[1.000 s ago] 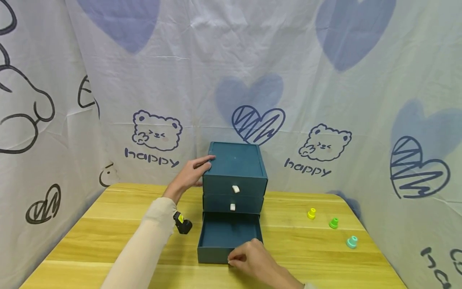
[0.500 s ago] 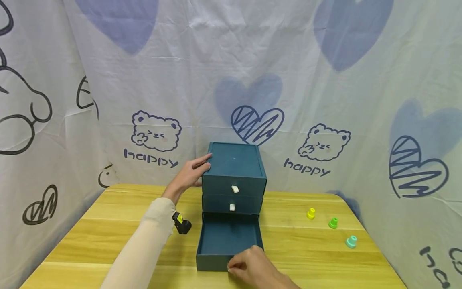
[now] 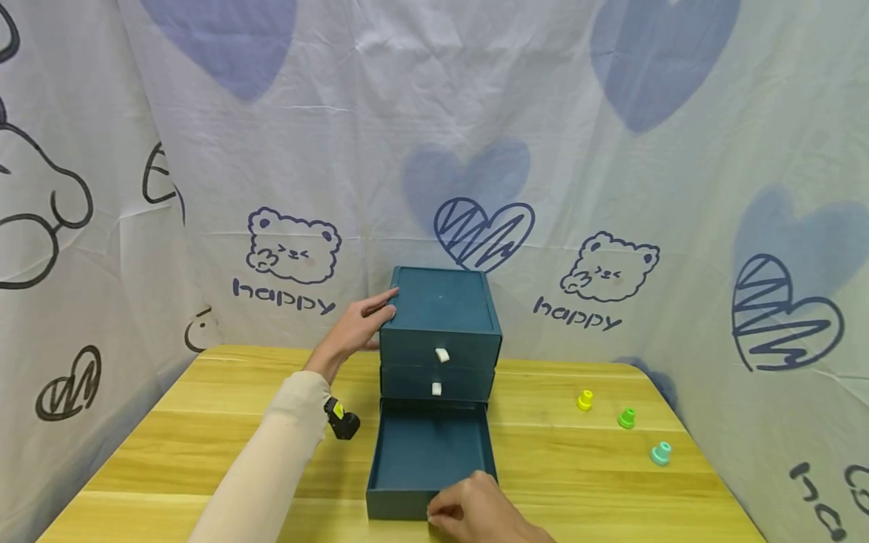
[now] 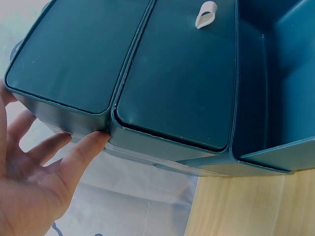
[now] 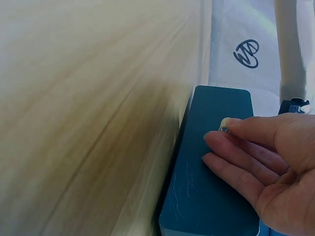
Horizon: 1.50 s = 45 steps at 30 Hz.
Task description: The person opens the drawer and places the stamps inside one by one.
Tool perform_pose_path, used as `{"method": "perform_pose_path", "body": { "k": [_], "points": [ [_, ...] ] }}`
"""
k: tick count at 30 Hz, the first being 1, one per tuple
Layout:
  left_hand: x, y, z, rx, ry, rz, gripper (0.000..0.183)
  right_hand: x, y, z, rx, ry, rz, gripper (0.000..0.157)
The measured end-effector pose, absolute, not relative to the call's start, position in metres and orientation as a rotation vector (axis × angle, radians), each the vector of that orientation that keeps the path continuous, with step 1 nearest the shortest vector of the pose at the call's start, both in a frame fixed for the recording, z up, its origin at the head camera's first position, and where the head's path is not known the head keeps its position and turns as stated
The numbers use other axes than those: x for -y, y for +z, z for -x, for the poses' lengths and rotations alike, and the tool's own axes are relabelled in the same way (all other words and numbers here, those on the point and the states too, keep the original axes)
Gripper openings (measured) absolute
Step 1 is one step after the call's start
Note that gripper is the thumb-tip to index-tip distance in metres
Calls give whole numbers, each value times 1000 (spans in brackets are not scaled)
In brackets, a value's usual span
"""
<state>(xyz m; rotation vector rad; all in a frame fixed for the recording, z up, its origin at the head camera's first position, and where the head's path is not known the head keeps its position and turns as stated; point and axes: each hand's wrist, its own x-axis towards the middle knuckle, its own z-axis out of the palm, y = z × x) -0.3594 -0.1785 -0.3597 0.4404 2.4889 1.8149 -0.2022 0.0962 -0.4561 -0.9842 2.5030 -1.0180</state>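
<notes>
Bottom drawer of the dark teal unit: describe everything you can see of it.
The bottom drawer is a shallow, open-topped tray in dark teal, probably plastic, with low side walls and a flat front that shows light scratches in the right wrist view. It stands pulled out toward the person, below the closed middle drawer and level above the wooden table. The right hand pinches the small pale tab on its front, hiding most of that tab.

White drapes [image 3: 421, 90] with hearts [image 3: 634, 68] and bears [image 3: 295, 245] hang behind and beside a wood-grain table [image 3: 557, 467].
</notes>
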Motion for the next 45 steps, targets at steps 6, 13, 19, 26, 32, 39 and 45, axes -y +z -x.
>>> {"method": "perform_pose_path", "body": {
  "k": [6,13,19,26,32,39,45],
  "points": [
    [178,-358,359,-2486,1816,-441,58,-98,-456,199,-2480,-1022,993,11],
    [178,-356,358,-2483,1823,-445,57,-98,-456,197,-2474,-1032,1056,11],
    [177,-355,357,-2486,1822,-443,57,-97,-460,197,-2488,-1009,1182,11],
    [177,-354,357,-2490,1819,-442,57,-97,-462,197,-2496,-975,1256,12],
    [178,-355,356,-2496,1810,-443,56,-98,-452,197,-2427,-1015,1104,16],
    [178,-357,357,-2497,1811,-445,56,-106,-427,202,-2521,-1021,1034,14],
    [177,-357,355,-2497,1812,-436,56,-127,-409,222,-2735,-1073,1058,10]
  ]
}}
